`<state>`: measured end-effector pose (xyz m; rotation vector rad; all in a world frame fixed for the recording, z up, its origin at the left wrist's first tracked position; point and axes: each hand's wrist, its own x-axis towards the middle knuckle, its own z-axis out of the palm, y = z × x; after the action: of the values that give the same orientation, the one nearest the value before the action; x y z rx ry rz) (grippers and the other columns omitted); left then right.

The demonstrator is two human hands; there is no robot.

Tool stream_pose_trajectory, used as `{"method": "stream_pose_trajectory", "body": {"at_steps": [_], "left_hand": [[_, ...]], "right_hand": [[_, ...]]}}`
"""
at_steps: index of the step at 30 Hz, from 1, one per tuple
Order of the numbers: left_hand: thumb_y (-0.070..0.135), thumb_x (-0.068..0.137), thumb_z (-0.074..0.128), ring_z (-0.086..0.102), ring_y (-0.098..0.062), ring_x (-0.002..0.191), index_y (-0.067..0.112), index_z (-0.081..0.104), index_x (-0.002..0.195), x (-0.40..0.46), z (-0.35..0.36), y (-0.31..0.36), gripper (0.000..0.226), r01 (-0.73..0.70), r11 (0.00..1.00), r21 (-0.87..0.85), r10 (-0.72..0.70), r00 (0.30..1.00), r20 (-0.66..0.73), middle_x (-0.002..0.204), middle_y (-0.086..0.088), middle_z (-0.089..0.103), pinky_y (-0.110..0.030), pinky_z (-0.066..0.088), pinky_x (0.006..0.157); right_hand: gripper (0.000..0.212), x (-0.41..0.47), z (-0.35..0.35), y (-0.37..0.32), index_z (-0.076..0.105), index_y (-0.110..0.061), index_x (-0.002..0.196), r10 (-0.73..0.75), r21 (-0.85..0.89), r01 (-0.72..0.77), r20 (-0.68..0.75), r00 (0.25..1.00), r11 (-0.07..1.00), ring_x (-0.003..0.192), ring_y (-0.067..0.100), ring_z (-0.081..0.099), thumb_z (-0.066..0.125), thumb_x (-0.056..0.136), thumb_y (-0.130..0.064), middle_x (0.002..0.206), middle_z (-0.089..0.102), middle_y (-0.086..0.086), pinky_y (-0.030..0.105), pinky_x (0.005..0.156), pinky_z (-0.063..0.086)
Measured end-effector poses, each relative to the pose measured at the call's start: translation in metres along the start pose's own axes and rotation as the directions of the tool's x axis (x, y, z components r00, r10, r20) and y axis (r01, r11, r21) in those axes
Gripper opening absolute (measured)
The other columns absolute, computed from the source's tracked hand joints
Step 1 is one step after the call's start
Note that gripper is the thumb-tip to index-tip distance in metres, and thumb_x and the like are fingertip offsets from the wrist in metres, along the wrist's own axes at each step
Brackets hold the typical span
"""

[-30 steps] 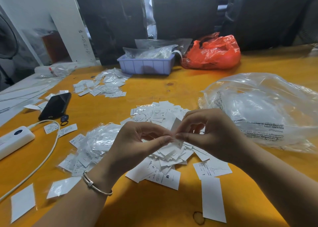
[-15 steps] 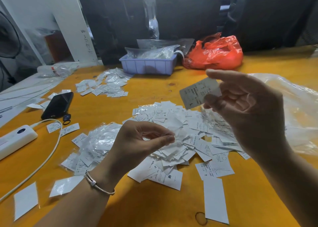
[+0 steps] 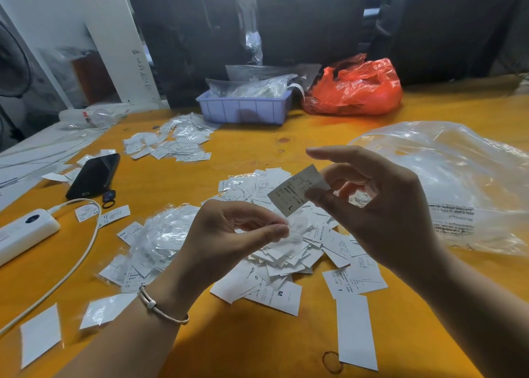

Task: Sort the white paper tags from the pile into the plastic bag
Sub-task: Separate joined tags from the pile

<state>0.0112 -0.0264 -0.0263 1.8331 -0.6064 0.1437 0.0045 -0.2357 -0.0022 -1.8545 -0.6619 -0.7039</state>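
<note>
- Clutter at far left of the yellow surface [image 3: 229,349]: white power bank [image 3: 24,234] with its cable [image 3: 77,260], black phone [image 3: 93,175], stray tags and small clear sleeves around them.
- Heap of clear sleeves [image 3: 160,240] sits just left of the left hand, some with tags inside.
- Left hand [image 3: 229,243], bracelet on the wrist, hovers over the near-left edge of the pile; fingers curled, thumb and forefinger tips together, apparently pinching a small clear sleeve [image 3: 296,230], hard to make out.
- Pile of white paper tags [image 3: 286,251] lies loose in the centre of the surface, under and between both hands; size letters S, M, L readable on a few.
- Single tag [image 3: 297,190], marked L, is held up above the pile, tilted, printed face to the camera.
- Right hand [image 3: 380,206] holds that tag by its right end, thumb and middle fingers clamped on it, forefinger stretched out straight above.
- Plastic bag [image 3: 458,183], large and clear, lies crumpled at right, just beyond the right hand; its mouth can't be made out.
- Step, as judged: one tag picked and being checked, not yet bagged.
- Next move calls for carrying the tag right to the bag, finding or lifting the opening, then releasing; the left hand likely needs to drop its sleeve aside.
</note>
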Motion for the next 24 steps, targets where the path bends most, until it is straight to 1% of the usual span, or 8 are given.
{"method": "stream_pose_trajectory", "body": {"at_steps": [3, 7, 9, 13, 16, 19, 24], "left_hand": [[0.032, 0.073, 0.078, 0.074, -0.019, 0.076, 0.021, 0.08, 0.083, 0.0, -0.0005, 0.0005, 0.015, -0.001, 1.0, -0.009, 0.001, 1.0, 0.0, 0.083, 0.001, 0.078, -0.028, 0.06, 0.069], [0.028, 0.073, 0.079, 0.075, -0.02, 0.075, 0.015, 0.08, 0.086, 0.0001, -0.0004, -0.0009, 0.018, 0.0, 1.0, 0.013, 0.0, 1.0, 0.0, 0.082, -0.001, 0.078, -0.033, 0.061, 0.07], [0.027, 0.074, 0.078, 0.075, -0.021, 0.075, 0.014, 0.08, 0.087, 0.0001, -0.0002, -0.0016, 0.018, 0.001, 1.0, 0.016, -0.001, 1.0, 0.003, 0.082, -0.001, 0.078, -0.033, 0.061, 0.071], [0.027, 0.076, 0.076, 0.075, -0.018, 0.078, 0.016, 0.079, 0.086, 0.0006, -0.0005, -0.0017, 0.016, -0.002, 1.0, 0.007, 0.002, 1.0, -0.008, 0.083, 0.001, 0.078, -0.026, 0.059, 0.071], [0.023, 0.077, 0.076, 0.074, -0.019, 0.078, 0.014, 0.079, 0.086, 0.0007, -0.0017, -0.0021, 0.013, 0.008, 1.0, -0.008, -0.009, 1.0, -0.029, 0.083, 0.0, 0.078, -0.026, 0.059, 0.071], [0.024, 0.077, 0.075, 0.074, -0.02, 0.079, 0.016, 0.08, 0.084, 0.0007, -0.0025, -0.0014, 0.011, 0.02, 0.999, -0.028, -0.02, 1.0, -0.023, 0.083, 0.0, 0.078, -0.027, 0.06, 0.071], [0.026, 0.076, 0.076, 0.075, -0.022, 0.079, 0.014, 0.08, 0.086, 0.0006, -0.0018, -0.0009, 0.016, 0.046, 0.999, -0.023, -0.046, 0.999, -0.005, 0.083, -0.002, 0.078, -0.036, 0.062, 0.072]], "right_hand": [[0.038, -0.0001, -0.0004, 0.0001, 0.065, -0.015, 0.113, -0.014, -0.026, 0.014, -0.015, 1.0, 1.0, 0.069, 0.005, 0.063, 0.077, 0.078, -0.004, 0.083, 0.069, -0.012, 0.014, 0.06, 0.048], [0.036, 0.0001, -0.001, -0.0012, 0.066, -0.014, 0.11, -0.026, -0.028, 0.024, -0.048, 0.998, 0.999, 0.07, 0.007, 0.065, 0.078, 0.077, -0.005, 0.083, 0.07, -0.01, 0.017, 0.059, 0.05], [0.035, -0.0004, -0.001, -0.0012, 0.067, -0.013, 0.108, -0.029, -0.029, 0.028, -0.054, 0.998, 0.999, 0.069, 0.008, 0.065, 0.079, 0.076, -0.004, 0.082, 0.07, -0.008, 0.016, 0.058, 0.05], [0.034, -0.0011, -0.0016, 0.0013, 0.068, -0.011, 0.106, -0.055, -0.082, 0.052, -0.033, 0.998, 0.995, 0.069, 0.006, 0.065, 0.079, 0.076, -0.003, 0.081, 0.071, -0.006, 0.011, 0.058, 0.047], [0.032, -0.0005, -0.003, 0.0025, 0.069, -0.012, 0.105, -0.059, -0.077, 0.059, -0.002, 0.998, 0.995, 0.068, 0.004, 0.064, 0.078, 0.076, -0.001, 0.081, 0.071, -0.006, 0.011, 0.057, 0.047], [0.029, 0.0006, -0.0042, 0.0042, 0.07, -0.01, 0.102, -0.071, -0.074, 0.075, 0.055, 0.996, 0.994, 0.067, 0.002, 0.062, 0.078, 0.075, 0.001, 0.079, 0.07, -0.007, 0.012, 0.055, 0.046], [0.032, 0.0016, -0.0057, 0.0074, 0.071, -0.013, 0.102, -0.085, -0.106, 0.107, 0.191, 0.978, 0.989, 0.066, 0.005, 0.062, 0.079, 0.074, 0.001, 0.076, 0.066, -0.013, 0.009, 0.056, 0.046]]}}
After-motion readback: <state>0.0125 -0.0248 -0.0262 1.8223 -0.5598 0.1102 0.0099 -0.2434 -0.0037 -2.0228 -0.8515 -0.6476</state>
